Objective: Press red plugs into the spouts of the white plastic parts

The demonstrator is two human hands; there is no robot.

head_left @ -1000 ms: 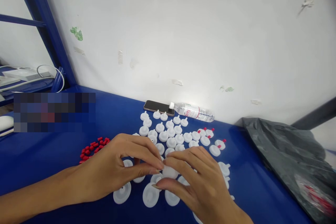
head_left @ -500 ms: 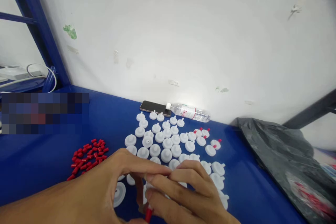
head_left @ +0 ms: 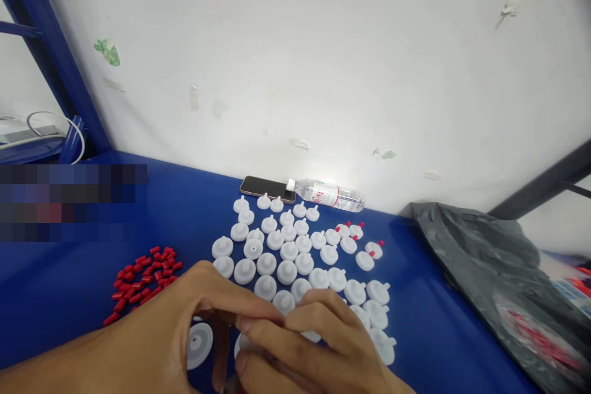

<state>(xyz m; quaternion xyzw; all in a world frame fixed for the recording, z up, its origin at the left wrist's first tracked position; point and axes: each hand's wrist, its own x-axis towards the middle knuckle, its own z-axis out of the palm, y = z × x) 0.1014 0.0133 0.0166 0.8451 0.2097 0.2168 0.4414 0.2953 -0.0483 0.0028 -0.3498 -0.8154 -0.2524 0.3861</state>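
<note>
My left hand (head_left: 168, 323) and my right hand (head_left: 323, 338) meet at the bottom middle, fingers bent and fingertips close together. Between them, a white plastic disc (head_left: 250, 343) shows in part, mostly covered by my right fingers. The left fingertips are closed low at the frame's edge, where a red cap was visible a moment ago; what they pinch is largely hidden now. Many white discs with short nozzles (head_left: 287, 272) lie around and beyond my hands. Left of my left wrist is a pile of small red caps (head_left: 146, 277).
Several discs with red caps on their nozzles (head_left: 364, 260) lie at the right of the group. A phone (head_left: 261, 188) and a water bottle (head_left: 327, 194) rest by the white wall (head_left: 277, 61). A dark grey plastic bag (head_left: 480, 265) covers the blue table's (head_left: 184, 197) right side.
Both hands have drawn nearer to me and down, closing together. A red cap came into view between the fingers half a second ago and is now mostly hidden. The view has shifted right.
</note>
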